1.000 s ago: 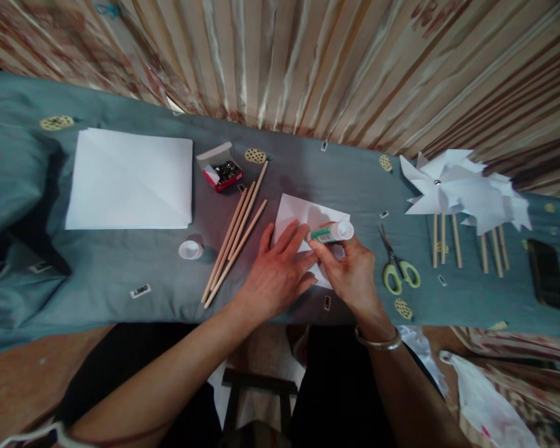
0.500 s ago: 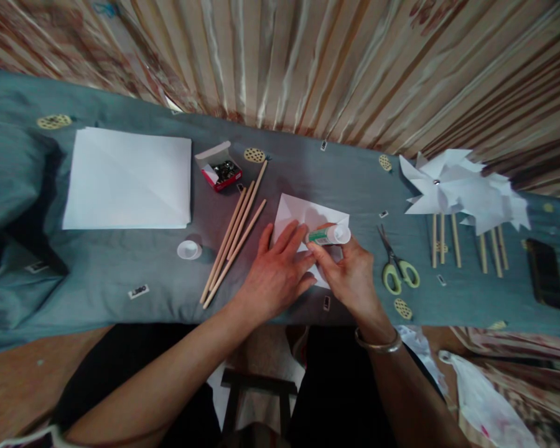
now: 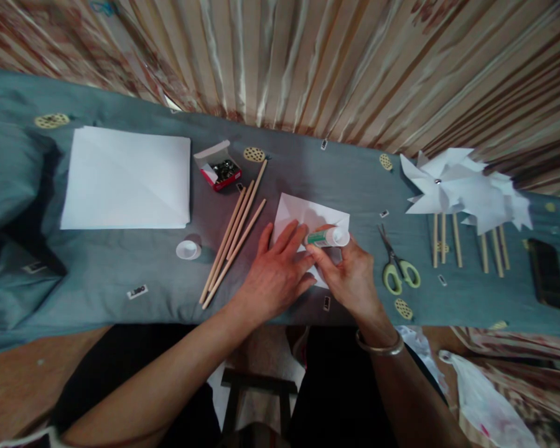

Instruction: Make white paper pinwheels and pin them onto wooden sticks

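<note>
A creased white paper square (image 3: 303, 210) lies on the cloth in front of me. My left hand (image 3: 277, 264) rests on its left part, fingers stretched out over the sheet. Closed around a glue stick (image 3: 327, 237) with a green and white label, my right hand (image 3: 350, 270) works low over the paper's middle. The tube is tilted, its wide white end toward the right; its other end, near my left fingers, is hidden. To the left sits a round white cap (image 3: 188, 249). Several wooden sticks (image 3: 236, 239) lie between the cap and the paper.
A stack of white paper (image 3: 128, 180) lies on the left. Behind the sticks stands an open red box of pushpins (image 3: 219, 171). Scissors (image 3: 394, 264) with green handles lie right of my hand, then white paper pinwheels (image 3: 448, 183) on sticks and a dark phone (image 3: 547, 274). A curtain (image 3: 280, 68) hangs behind.
Almost nothing differs. The glue stick and my right fingers have shifted very slightly; my left hand stays flat on the paper.
</note>
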`<control>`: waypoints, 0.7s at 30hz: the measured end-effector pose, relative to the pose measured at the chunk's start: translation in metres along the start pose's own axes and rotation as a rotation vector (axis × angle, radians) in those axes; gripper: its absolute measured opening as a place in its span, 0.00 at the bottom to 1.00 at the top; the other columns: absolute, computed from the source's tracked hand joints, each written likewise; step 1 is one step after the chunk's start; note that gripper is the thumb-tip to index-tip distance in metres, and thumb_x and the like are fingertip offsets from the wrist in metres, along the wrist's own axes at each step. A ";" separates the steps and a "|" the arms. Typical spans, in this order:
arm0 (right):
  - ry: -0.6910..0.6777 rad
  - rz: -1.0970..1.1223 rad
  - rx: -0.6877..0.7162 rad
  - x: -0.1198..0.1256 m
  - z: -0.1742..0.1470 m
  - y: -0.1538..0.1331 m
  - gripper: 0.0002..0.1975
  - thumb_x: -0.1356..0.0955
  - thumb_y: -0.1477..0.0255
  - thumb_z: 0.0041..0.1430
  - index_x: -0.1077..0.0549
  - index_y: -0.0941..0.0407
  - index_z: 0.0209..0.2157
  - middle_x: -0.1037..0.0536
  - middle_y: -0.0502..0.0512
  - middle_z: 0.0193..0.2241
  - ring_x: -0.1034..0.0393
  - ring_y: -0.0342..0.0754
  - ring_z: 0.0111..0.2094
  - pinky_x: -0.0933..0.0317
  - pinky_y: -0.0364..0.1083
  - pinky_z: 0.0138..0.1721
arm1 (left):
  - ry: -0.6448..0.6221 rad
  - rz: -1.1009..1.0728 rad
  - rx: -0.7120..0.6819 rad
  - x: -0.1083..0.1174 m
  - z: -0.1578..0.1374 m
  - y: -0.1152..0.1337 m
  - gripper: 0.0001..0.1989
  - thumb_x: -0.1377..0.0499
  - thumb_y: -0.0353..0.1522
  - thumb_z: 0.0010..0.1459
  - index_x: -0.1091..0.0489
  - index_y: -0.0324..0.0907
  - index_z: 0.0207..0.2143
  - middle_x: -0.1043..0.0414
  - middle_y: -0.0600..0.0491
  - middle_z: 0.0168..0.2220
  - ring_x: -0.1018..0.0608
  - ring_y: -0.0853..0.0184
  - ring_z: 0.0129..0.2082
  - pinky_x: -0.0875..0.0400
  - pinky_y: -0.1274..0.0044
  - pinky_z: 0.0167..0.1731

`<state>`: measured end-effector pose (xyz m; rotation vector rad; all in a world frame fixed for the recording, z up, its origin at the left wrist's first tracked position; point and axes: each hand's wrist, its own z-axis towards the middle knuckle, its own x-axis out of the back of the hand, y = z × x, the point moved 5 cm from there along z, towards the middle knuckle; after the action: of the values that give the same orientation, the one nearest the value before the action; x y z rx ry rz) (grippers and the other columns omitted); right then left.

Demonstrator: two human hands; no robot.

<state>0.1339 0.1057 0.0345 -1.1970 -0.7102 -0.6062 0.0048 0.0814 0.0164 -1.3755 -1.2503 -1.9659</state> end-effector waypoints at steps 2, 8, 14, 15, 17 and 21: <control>-0.006 0.001 0.005 0.000 0.000 0.000 0.11 0.33 0.64 0.61 0.25 0.54 0.43 0.19 0.58 0.39 0.24 0.54 0.41 0.31 0.53 0.44 | 0.005 0.000 -0.004 0.000 0.000 0.000 0.20 0.43 0.40 0.62 0.32 0.44 0.55 0.43 0.40 0.66 0.43 0.49 0.68 0.51 0.48 0.63; -0.021 0.003 0.016 0.001 -0.001 0.001 0.11 0.32 0.64 0.61 0.25 0.54 0.43 0.20 0.58 0.38 0.24 0.54 0.41 0.31 0.52 0.44 | 0.008 -0.004 -0.003 0.001 0.000 0.000 0.19 0.42 0.39 0.62 0.30 0.44 0.54 0.43 0.40 0.66 0.43 0.49 0.67 0.51 0.48 0.63; -0.008 -0.009 0.054 0.003 -0.003 0.002 0.11 0.32 0.65 0.61 0.26 0.56 0.43 0.20 0.58 0.38 0.24 0.54 0.41 0.31 0.52 0.44 | 0.008 0.012 -0.017 0.002 0.000 0.000 0.19 0.41 0.40 0.61 0.31 0.46 0.53 0.43 0.40 0.66 0.44 0.48 0.68 0.51 0.47 0.63; -0.014 -0.010 0.051 0.003 -0.004 0.002 0.11 0.32 0.66 0.62 0.26 0.56 0.43 0.20 0.58 0.38 0.24 0.54 0.41 0.31 0.52 0.44 | 0.009 0.014 -0.018 0.002 0.000 0.001 0.19 0.41 0.40 0.61 0.31 0.46 0.54 0.43 0.40 0.66 0.43 0.48 0.67 0.51 0.47 0.63; -0.023 -0.008 0.041 0.004 -0.004 0.003 0.10 0.33 0.66 0.62 0.26 0.55 0.43 0.20 0.58 0.39 0.24 0.54 0.42 0.31 0.52 0.45 | 0.011 0.017 -0.017 0.002 0.000 0.001 0.19 0.41 0.40 0.61 0.31 0.47 0.54 0.43 0.40 0.66 0.43 0.48 0.67 0.51 0.47 0.63; -0.030 0.002 0.034 0.004 -0.005 0.005 0.11 0.33 0.66 0.62 0.26 0.54 0.44 0.20 0.58 0.41 0.25 0.54 0.43 0.31 0.52 0.46 | 0.015 0.020 -0.016 0.002 -0.001 0.001 0.18 0.42 0.39 0.61 0.31 0.47 0.53 0.43 0.40 0.66 0.43 0.47 0.67 0.51 0.47 0.63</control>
<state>0.1410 0.1019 0.0341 -1.1777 -0.7417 -0.5729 0.0042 0.0805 0.0183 -1.3728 -1.2123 -1.9731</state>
